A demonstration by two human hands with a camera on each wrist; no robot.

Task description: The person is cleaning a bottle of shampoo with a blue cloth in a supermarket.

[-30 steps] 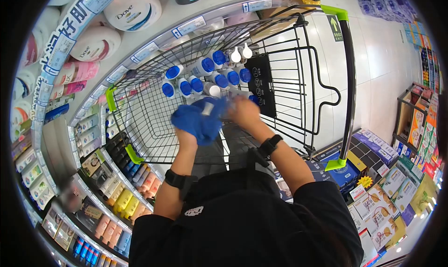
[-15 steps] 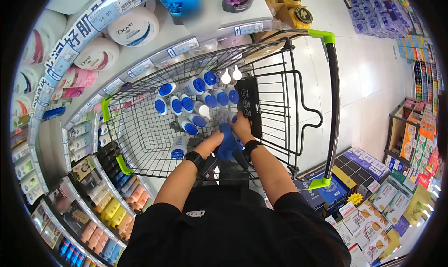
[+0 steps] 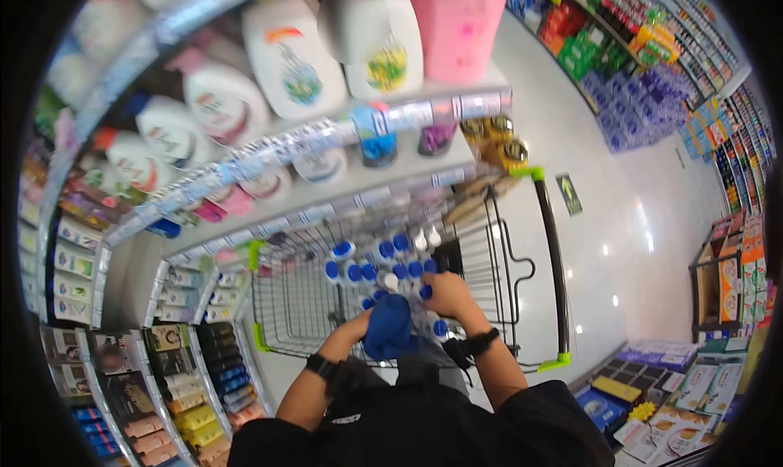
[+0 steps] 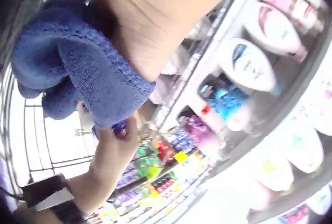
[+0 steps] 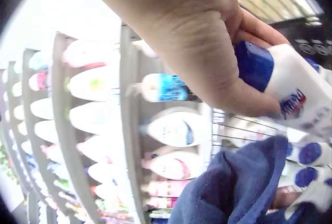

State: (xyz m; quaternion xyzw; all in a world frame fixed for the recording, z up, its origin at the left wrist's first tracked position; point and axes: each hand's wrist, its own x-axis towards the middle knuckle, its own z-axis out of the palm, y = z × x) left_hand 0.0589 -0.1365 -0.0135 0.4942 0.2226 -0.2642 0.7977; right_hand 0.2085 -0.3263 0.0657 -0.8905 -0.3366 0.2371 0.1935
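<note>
A blue cloth is bunched in my left hand over the near side of the shopping cart. In the left wrist view the cloth wraps over the fingers and hides most of them. My right hand grips a white bottle near its blue cap, thumb along the label side. The bottle is tilted, close beside the cloth. Several white bottles with blue caps stand grouped in the cart below and beyond both hands.
The wire cart has a black handle bar on the right and green corner pieces. Beyond it runs a shelf of large white and pink bottles. Two white pump tops stand beside a black panel. Stacked boxes lie at lower right.
The head view has tilted up, showing more shelf. Half a second ago the cloth was between both hands; now it is with the left hand, apart from the right, which holds a bottle.
</note>
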